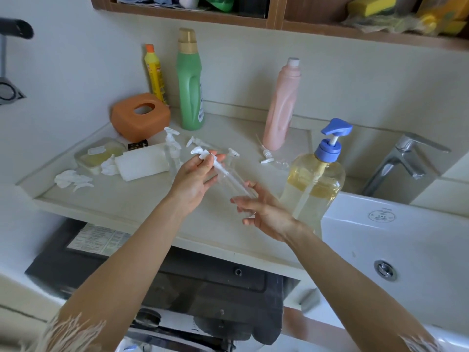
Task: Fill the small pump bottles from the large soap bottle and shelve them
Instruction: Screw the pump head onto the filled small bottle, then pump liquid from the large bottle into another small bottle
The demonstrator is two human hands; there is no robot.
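Above the counter middle I hold a small clear pump bottle [234, 182], tilted. My left hand [196, 177] pinches its white pump head [203, 153] at the top, the dip tube still inside the bottle. My right hand [262, 212] grips the bottle's base with curled fingers. The large soap bottle [314, 184], clear with yellow liquid and a blue pump, stands upright just right of my right hand. Two other small clear pump bottles [172, 156] stand behind my left hand. Loose white pump heads [266, 154] lie on the counter.
At the back wall stand a yellow bottle [155, 72], a green bottle [190, 82] and a pink bottle [280, 105]. An orange tissue box [139, 116], a lidded container [100, 153] and crumpled tissues [72, 179] lie left. A white sink [396, 250] with faucet [403, 161] is right; wooden shelf [279, 21] overhead.
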